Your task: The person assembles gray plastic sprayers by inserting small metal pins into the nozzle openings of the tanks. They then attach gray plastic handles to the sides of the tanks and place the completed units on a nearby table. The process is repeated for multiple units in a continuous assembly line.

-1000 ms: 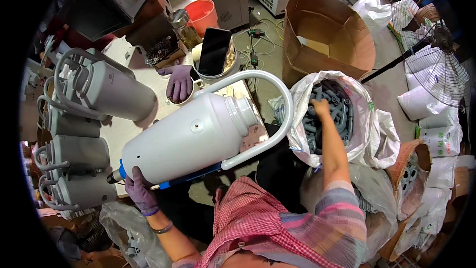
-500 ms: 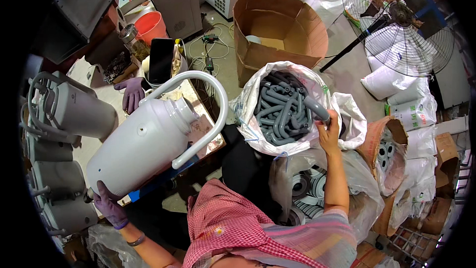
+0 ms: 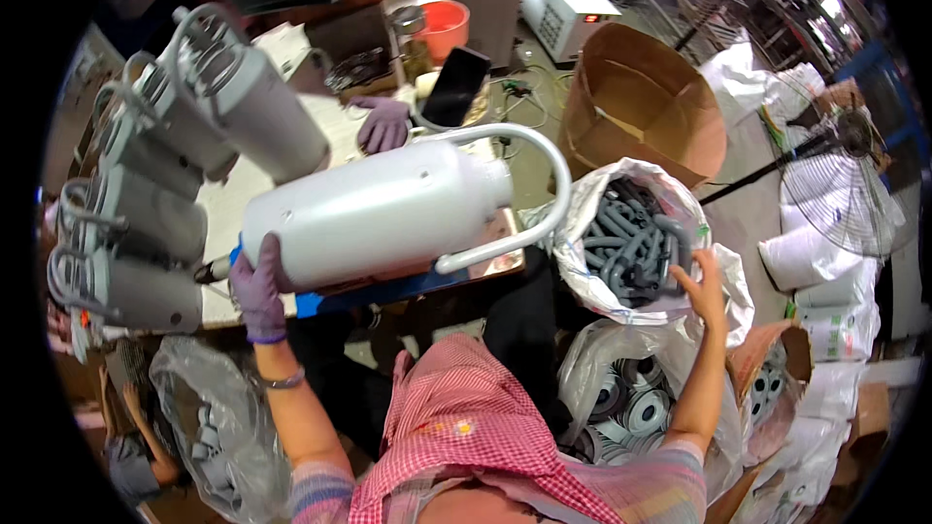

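1. Left hand [image 3: 257,283], in a purple glove, is closed flat around the base end of a large white canister [image 3: 374,213] at centre frame — fingers wrapped over the bottom edge, likely to steady it while it lies on its side.
2. The canister rests tilted on the counter [image 3: 291,150], its neck toward the right; a white tube handle [image 3: 544,204] loops from the neck back to the body, hanging past the counter edge.
3. Right hand [image 3: 701,283], bare, reaches into the right of the frame with fingers spread and half open over a white sack [image 3: 592,209] of grey foam tubes [image 3: 636,243]. It touches the nearest tubes; I cannot tell whether it has gripped one.
4. The sack stands open just beside the seat — within arm's reach, which fits the stretched right arm.
5. Below it, a second bag holds grey round discs [image 3: 631,408].
6. Upper left: several like canisters [image 3: 165,184] lie stacked on the counter.
7. Another person's purple-gloved hand [image 3: 383,124] rests on the counter beyond the canister.
8. A brown cardboard drum [image 3: 646,102] stands open at upper right.
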Motion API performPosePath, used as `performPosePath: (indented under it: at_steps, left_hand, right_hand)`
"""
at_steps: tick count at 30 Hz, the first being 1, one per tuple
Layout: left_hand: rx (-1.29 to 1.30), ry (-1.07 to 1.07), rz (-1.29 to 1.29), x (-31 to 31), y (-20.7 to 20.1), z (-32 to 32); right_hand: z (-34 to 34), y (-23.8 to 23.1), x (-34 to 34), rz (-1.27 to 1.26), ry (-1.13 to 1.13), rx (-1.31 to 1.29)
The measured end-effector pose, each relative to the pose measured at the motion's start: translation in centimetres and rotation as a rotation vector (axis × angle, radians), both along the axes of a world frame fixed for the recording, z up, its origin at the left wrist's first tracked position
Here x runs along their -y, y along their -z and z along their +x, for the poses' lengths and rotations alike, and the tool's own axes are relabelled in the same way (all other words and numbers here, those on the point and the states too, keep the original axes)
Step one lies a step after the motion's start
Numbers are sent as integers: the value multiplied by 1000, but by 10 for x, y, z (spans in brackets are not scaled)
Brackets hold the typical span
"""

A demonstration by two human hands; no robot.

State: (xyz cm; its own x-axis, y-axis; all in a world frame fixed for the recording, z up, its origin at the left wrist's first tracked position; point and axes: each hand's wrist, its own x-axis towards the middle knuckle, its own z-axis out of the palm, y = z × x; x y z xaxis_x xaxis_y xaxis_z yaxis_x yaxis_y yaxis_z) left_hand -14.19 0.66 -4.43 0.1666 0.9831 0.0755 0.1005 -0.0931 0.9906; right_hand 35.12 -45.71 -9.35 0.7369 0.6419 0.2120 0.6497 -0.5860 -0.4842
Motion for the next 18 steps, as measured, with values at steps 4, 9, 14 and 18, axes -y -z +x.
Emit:
performPosePath:
  at_steps: [4,9,14,18]
  left_hand:
    - [23,-2,48,8,-9,7]
    - [56,44,49,8,-5,10]
    - [93,63,61,8,-7,11]
    - [68,63,33,11,-18,10]
  right_hand:
    - [-1,-48,-25,135,127,-215]
    - [-55,-121,-110,798,-577,-1051]
    - [-131,-168,-256,800,-795,-938]
    - [-171,-186,-352,583,-841,-829]
